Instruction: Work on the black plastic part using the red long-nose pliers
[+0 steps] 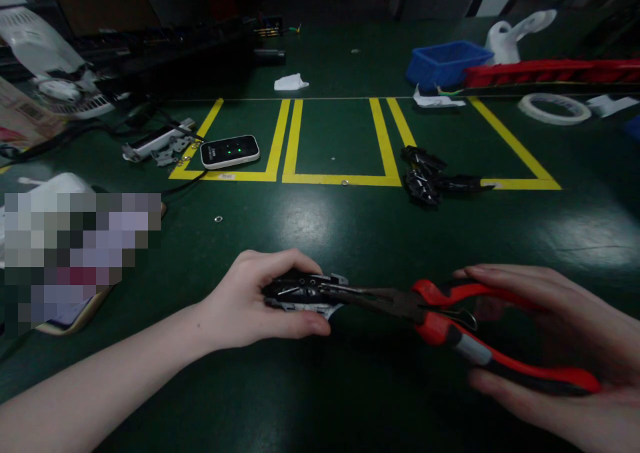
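Note:
Between the thumb and fingers of my left hand (260, 300) is a small black part with metal edges (305, 292), lying sideways just above the green table. My right hand (555, 333) holds long-nose pliers (425, 312) with red and black handles, and the handles are spread apart. The pliers' narrow jaws point left and reach the right end of the black part. Whether the tips grip anything there, I cannot make out. Part of the right hand is blurred.
Yellow tape outlines (343, 180) mark the green table. Black plastic-wrapped pieces (425, 176) lie beyond the pliers. A black device with green lights (230, 152), a tape roll (554, 108), a blue bin (445, 63) and a blurred-out phone-like object (85, 266) surround the work area.

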A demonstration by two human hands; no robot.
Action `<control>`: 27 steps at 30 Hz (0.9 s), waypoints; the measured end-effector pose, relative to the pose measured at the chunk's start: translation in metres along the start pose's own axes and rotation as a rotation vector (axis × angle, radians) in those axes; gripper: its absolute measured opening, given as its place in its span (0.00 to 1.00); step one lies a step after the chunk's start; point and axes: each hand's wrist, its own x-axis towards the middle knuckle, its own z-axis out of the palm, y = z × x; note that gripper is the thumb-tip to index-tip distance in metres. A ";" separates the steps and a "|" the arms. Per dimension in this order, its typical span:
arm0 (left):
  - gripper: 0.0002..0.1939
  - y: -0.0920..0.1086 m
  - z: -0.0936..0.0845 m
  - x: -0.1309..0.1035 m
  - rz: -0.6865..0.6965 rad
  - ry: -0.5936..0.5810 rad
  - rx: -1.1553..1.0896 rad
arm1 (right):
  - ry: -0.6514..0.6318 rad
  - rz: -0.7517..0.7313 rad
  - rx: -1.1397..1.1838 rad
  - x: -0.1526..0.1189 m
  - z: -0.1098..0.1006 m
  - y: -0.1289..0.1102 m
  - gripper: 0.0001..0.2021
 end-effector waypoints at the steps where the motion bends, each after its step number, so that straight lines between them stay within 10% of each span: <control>1: 0.16 0.000 0.000 0.000 0.004 -0.001 0.004 | -0.005 -0.015 0.000 0.002 0.000 -0.001 0.28; 27: 0.14 0.005 -0.001 0.002 -0.004 -0.065 -0.067 | 0.160 0.181 0.014 -0.008 0.004 0.005 0.26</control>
